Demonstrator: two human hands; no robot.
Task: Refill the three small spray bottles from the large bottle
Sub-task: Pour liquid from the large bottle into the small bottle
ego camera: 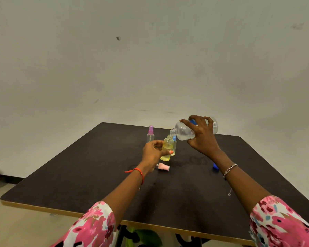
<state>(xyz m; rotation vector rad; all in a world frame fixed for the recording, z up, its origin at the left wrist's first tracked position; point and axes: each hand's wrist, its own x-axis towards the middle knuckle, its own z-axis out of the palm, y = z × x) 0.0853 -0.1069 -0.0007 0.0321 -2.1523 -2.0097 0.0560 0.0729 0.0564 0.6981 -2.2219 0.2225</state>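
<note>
My right hand (202,138) grips the large clear bottle (183,130), tipped nearly flat with its open mouth pointing left, just above the neck of a small yellow bottle (167,146). My left hand (152,153) holds that yellow bottle upright and uncapped, slightly above the table. Right behind it stands a small bottle with a blue cap (174,142), partly hidden. Further left, a clear small bottle with a purple spray cap (150,134) is upright. A pink spray cap (163,166) lies on its side near my left wrist.
The dark table (82,172) has a light wooden edge and stands against a pale wall. A blue cap (215,166) lies beside my right forearm. A small metal pin (229,193) rests near the right side.
</note>
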